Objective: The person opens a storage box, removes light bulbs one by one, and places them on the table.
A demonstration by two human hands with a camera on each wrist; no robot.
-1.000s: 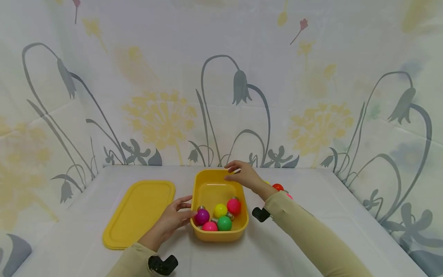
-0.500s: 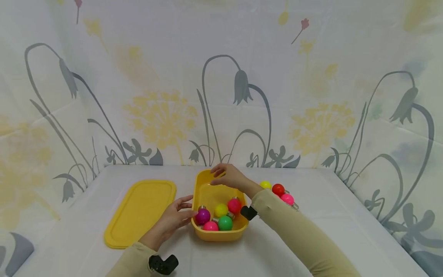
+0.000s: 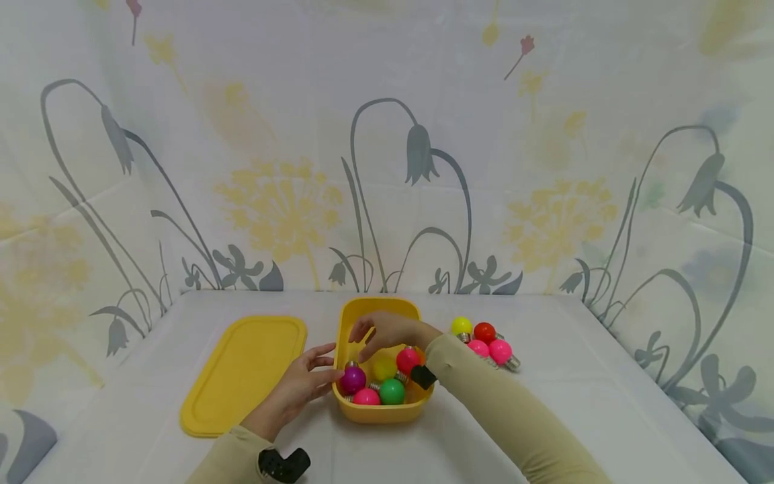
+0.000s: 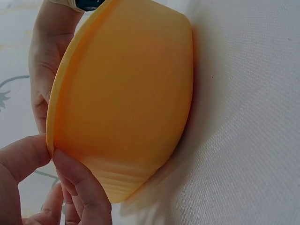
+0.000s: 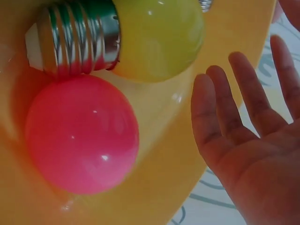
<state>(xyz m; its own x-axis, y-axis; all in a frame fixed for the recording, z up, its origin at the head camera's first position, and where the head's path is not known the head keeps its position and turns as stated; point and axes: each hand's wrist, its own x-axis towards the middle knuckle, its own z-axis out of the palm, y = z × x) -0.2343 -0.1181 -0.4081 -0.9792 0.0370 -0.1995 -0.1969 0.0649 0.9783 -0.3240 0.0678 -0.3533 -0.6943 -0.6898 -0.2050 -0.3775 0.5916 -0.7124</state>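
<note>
While the left hand [image 3: 300,385] holds the box [image 3: 416,404] by its side, fingers on the rim, the right hand [image 3: 382,334] hovers flat and spread over the bulbs [image 3: 384,380] inside it.

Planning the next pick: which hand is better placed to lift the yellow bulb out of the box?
Probably the right hand: it hovers open inside the yellow box just above the yellow bulb. The left hand holds the box's near rim.

The light is bright, soft and even, with faint shadows under my arms. My wrist views are close and slightly blurred; small glare spots shine on the pink bulb [image 5: 82,136].
</note>
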